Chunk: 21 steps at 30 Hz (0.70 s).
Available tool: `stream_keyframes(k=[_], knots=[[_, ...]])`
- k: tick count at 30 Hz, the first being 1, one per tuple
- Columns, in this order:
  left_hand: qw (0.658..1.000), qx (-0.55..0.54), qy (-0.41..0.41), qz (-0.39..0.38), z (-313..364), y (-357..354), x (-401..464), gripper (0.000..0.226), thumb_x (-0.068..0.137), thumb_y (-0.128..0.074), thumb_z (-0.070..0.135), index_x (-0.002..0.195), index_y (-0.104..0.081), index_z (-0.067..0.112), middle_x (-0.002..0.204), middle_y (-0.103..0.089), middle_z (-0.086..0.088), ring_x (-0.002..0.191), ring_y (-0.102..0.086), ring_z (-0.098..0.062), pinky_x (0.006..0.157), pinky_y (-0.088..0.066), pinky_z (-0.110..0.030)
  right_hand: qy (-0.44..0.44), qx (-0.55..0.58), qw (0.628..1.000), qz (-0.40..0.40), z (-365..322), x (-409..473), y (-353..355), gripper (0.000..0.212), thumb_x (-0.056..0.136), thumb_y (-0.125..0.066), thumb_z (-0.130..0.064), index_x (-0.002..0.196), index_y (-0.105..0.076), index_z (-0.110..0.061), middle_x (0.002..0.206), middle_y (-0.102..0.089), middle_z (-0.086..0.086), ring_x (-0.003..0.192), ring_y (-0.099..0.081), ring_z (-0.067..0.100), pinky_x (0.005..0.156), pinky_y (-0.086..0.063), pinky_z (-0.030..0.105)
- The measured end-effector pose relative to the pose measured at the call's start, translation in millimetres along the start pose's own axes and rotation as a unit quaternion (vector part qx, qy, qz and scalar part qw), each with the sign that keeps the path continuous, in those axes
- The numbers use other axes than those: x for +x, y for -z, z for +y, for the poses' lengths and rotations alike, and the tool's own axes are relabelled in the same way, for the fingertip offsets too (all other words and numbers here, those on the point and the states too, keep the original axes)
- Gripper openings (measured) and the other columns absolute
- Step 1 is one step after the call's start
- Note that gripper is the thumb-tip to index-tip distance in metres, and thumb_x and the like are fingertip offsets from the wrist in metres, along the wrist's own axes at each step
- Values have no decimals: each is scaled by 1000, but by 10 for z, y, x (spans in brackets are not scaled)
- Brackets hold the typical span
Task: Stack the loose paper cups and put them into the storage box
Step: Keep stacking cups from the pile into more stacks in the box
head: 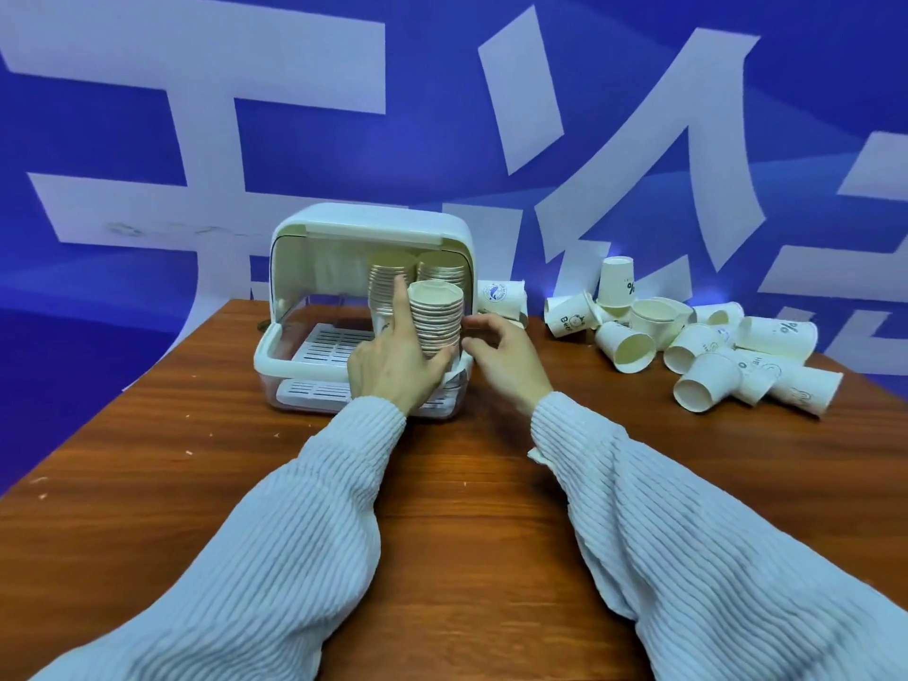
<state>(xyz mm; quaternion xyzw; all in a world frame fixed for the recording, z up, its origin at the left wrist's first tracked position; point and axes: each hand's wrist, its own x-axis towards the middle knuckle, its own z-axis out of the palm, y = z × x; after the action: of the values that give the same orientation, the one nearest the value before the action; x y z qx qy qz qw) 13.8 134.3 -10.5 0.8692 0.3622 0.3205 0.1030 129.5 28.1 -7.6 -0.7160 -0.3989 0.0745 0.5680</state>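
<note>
A stack of nested paper cups (436,320) stands upright at the front right of the white storage box (366,312), whose lid is swung up and back over the top. The left hand (393,366) holds this stack: its grip is closed around the lower cups, thumb at the right of the base and index finger stretched up along the left side. Behind it, deeper inside the box, two taller cup stacks (417,277) stand side by side on the slatted white tray (324,344).

The right hand (501,351) is just right of the stack, at the box's right wall, fingers loosely curled; whether it touches the stack or holds anything cannot be told.

One printed cup (501,297) lies on its side beside the box's right wall. Further right, a pile of loose paper cups (707,346) sprawls across the brown wooden table (467,484), most tipped over, one upside down at the back. A blue backdrop (442,115) with large white characters rises behind.
</note>
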Motion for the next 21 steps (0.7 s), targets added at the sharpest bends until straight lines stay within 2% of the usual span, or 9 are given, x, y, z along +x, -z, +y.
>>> stream_keyframes(k=[3,5,7,9,12,15,17,19,21], knots=[[997,-31,-30,58,-27,-38,-36,111,84,-60,67,161,7,24,152,-48,-16,129,-54,-39,102,-44,-51,2,-15,999,32,69,-27,50,23,95,-64,-12,114,-71,-23,104,-71,-18,101,-65,-6,91,-50,14],[989,-93,-39,106,6,-82,-117,101,86,-61,60,162,-4,24,161,-32,-13,144,-36,-36,113,-34,-54,-18,-57,995,78,164,2,142,20,95,-63,-19,112,-71,-25,107,-72,-13,100,-66,4,89,-50,21],[980,-126,-55,141,58,-153,-245,91,88,-62,50,161,-15,23,161,-32,-11,145,-33,-34,115,-33,-54,-54,-125,987,89,316,92,251,24,94,-61,-22,117,-69,-24,115,-70,-4,103,-64,13,88,-48,27],[980,-107,-81,145,82,-220,-333,86,86,-60,47,160,-22,21,160,-32,-9,145,-34,-33,113,-35,-54,-95,-166,978,88,459,216,332,31,93,-61,-23,123,-66,-22,122,-67,3,110,-63,19,93,-47,30],[983,-96,-89,128,51,-263,-349,84,85,-56,49,158,-23,22,161,-29,-9,147,-32,-33,112,-33,-54,-115,-135,979,105,569,367,372,47,90,-70,-24,135,-58,-17,134,-59,7,114,-58,17,95,-44,28],[982,-101,-84,135,59,-261,-347,83,84,-53,49,158,-25,22,161,-28,-8,147,-32,-31,113,-32,-53,-50,-218,972,69,660,501,346,64,87,-73,-30,146,-50,-28,154,-42,8,138,-45,25,115,-38,37],[982,-97,-85,135,72,-269,-354,84,84,-56,47,158,-25,22,162,-26,-8,147,-32,-32,114,-30,-53,6,-332,943,22,719,561,298,61,90,-67,-36,149,-49,-38,164,-29,7,148,-33,29,121,-31,42],[982,-96,-87,138,76,-271,-349,85,84,-61,44,158,-25,23,163,-25,-9,147,-32,-32,115,-30,-54,53,-413,909,0,767,601,231,50,94,-61,-43,144,-54,-39,165,-29,4,147,-35,30,117,-36,45],[982,-95,-86,138,75,-275,-346,85,84,-63,42,158,-25,23,163,-25,-9,147,-31,-31,115,-30,-52,65,-428,901,29,777,621,144,40,95,-60,-46,130,-62,-28,152,-43,5,135,-46,31,106,-46,46]])
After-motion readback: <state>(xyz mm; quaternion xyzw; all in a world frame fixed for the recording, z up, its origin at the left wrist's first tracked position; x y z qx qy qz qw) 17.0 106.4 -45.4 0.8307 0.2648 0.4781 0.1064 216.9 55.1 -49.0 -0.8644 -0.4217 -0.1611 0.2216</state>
